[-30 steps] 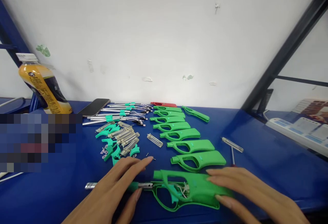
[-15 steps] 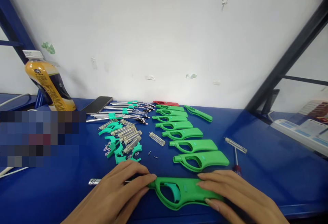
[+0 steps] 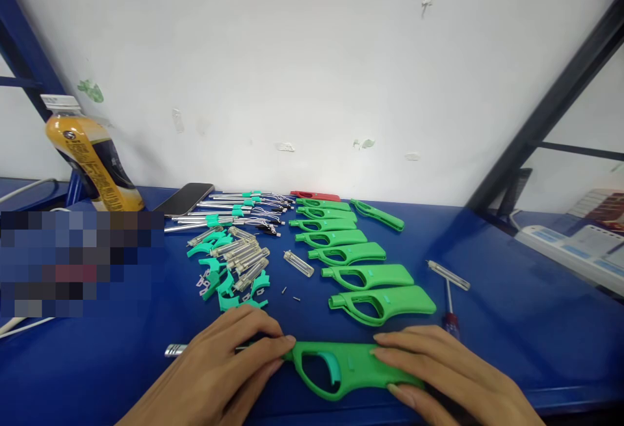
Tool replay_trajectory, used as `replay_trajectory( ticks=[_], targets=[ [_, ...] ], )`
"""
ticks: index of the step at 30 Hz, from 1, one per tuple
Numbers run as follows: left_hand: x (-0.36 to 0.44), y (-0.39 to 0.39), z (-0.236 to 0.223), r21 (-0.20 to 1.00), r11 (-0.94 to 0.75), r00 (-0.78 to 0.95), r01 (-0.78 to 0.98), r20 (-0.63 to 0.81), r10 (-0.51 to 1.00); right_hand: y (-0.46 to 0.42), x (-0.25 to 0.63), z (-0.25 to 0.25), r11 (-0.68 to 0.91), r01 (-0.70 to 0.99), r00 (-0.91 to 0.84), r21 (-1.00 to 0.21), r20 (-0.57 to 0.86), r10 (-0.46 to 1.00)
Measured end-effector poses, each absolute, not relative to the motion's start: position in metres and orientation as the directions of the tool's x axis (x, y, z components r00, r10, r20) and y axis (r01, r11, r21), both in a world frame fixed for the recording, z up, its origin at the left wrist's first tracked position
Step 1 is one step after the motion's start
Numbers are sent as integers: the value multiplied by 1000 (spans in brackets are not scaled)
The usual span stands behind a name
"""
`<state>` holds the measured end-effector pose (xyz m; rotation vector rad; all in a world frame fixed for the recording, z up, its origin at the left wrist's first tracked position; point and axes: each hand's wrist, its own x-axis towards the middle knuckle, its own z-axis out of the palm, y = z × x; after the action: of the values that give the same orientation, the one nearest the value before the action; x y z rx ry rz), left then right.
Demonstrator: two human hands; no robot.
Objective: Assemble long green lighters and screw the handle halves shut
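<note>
A green plastic lighter body (image 3: 341,367) with a teal trigger lies on the blue table (image 3: 511,322) near its front edge. A metal tube (image 3: 175,350) sticks out of it to the left. My left hand (image 3: 229,367) presses down on the tube end of the body, fingers curled over it. My right hand (image 3: 439,371) lies over the handle end, fingers pressing on top. Both shell halves look closed together.
A row of green shells (image 3: 361,276) runs back from the hands, with one red piece (image 3: 314,196) at the far end. Teal triggers and clear tubes (image 3: 234,263), metal tubes (image 3: 219,214), a phone (image 3: 188,198), a bottle (image 3: 90,159) and a screwdriver (image 3: 448,299) lie around.
The top shell, raised and showing wires a second ago, now sits closed on the lower shell. Both hands have pressed down on it and barely shifted since.
</note>
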<state>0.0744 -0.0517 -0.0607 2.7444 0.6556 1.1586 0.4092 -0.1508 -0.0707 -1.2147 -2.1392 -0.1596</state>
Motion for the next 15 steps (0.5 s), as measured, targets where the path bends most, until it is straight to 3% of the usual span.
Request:
replay_trajectory(
  ticks=[5,11,15],
  targets=[
    [76,-51,-58,229,-915,634,331,664,395,-148,402,-62,573,799,-344,-182,643,684],
    [81,-50,-49,147,-928,682,343,640,354,-155,402,-59,540,813,-358,-218,544,759],
    [81,-53,-56,182,-919,663,349,645,379,-158,402,-63,535,808,-347,-247,534,771]
  ],
)
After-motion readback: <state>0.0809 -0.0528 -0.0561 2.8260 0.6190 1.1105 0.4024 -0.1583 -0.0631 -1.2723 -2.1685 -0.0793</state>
